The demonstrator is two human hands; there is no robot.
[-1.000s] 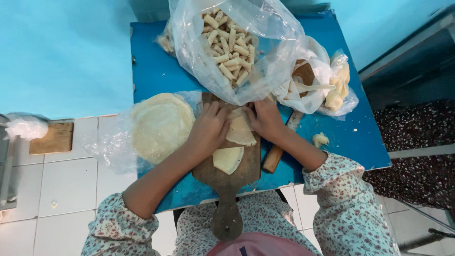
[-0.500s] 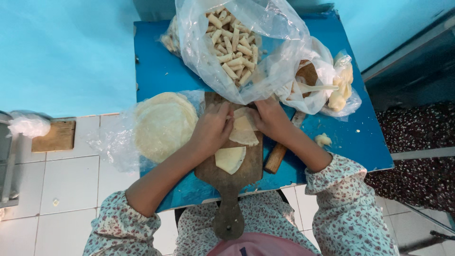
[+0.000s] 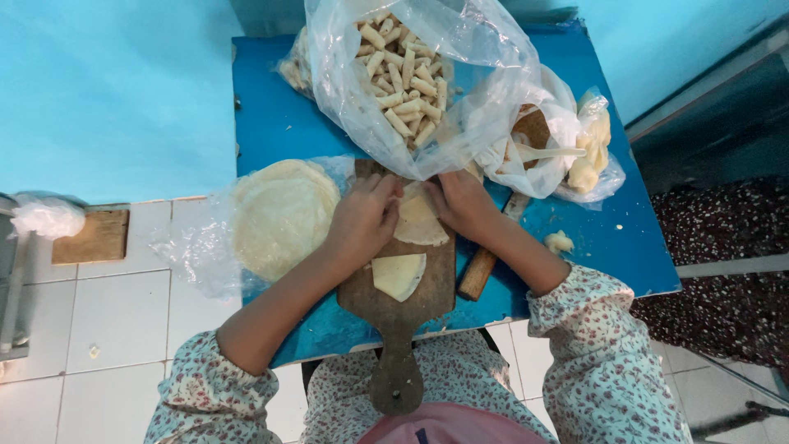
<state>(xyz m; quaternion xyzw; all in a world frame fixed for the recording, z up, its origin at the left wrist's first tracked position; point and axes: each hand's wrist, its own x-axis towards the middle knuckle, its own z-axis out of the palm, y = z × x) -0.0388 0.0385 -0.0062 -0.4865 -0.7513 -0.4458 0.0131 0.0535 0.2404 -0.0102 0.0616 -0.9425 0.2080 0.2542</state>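
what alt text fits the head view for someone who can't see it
Seen from above, a left hand and right hand fold a dough wrapper on a wooden board on a blue table, beside a wrapper stack and bagged rolls.

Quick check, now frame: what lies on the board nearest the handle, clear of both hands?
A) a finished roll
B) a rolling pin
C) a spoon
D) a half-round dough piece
D: a pale half-round dough piece lies on the board below the left hand and right hand.

A clear bag of rolled pastries (image 3: 407,90), a round wrapper stack (image 3: 282,215), perhaps a rolling pin (image 3: 479,273).
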